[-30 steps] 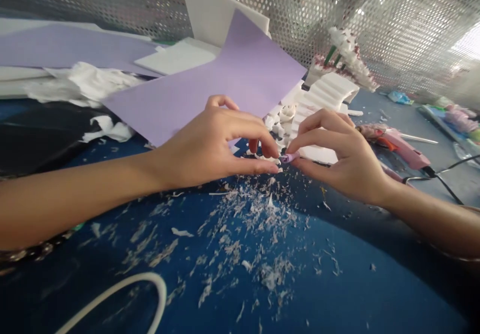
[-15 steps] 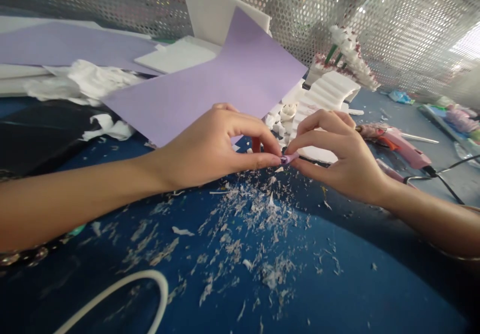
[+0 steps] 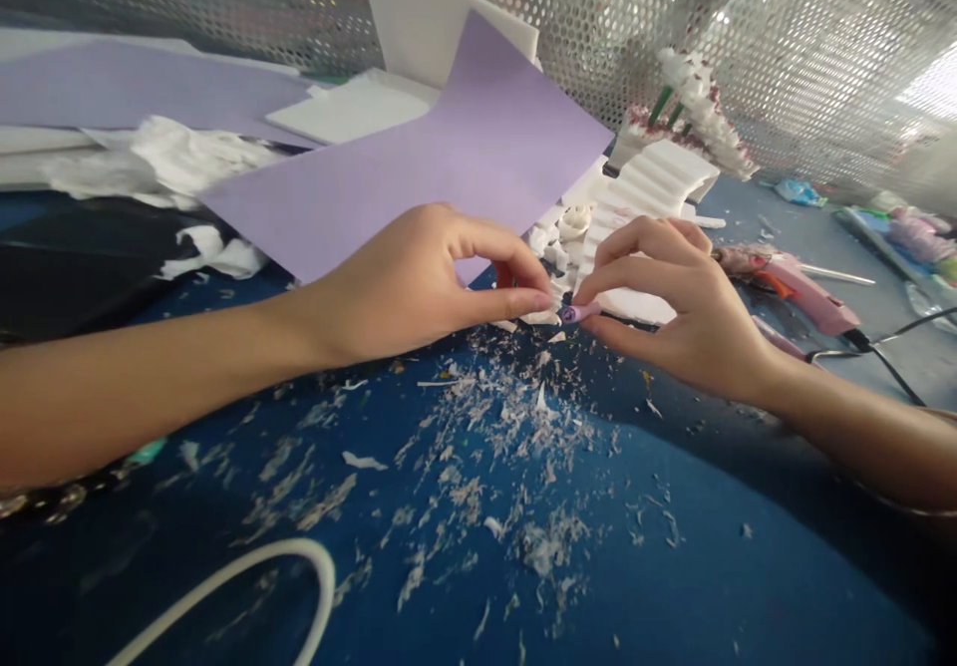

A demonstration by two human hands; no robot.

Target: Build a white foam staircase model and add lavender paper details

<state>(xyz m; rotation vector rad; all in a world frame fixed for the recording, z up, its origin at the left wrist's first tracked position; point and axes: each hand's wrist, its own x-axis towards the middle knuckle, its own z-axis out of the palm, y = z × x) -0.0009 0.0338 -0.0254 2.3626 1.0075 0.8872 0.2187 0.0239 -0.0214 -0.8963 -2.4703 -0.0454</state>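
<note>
Between the thumb and fingertips of my right hand (image 3: 669,292) is a small purple roll (image 3: 574,314). Its coiled end faces left, with a dark hollow in the centre. My left hand (image 3: 449,272) is just to the left of the roll, apart from it by a narrow gap. Thumb and index finger of that hand are closed in a pinch, and whatever may be between them is hidden. A large purple sheet (image 3: 419,177) lies behind my left hand.
Shavings (image 3: 538,427) litter the blue table (image 3: 710,566). A pink glue gun (image 3: 811,292) with its cord lies at right. Corrugated white pieces (image 3: 650,187) and white flowers (image 3: 692,98) stand behind. Crumpled white material (image 3: 186,163) sits at left, a white cable (image 3: 299,546) in front.
My left hand has drawn slightly left, off the purple roll. The roll stays in my right hand, its coiled end now more exposed.
</note>
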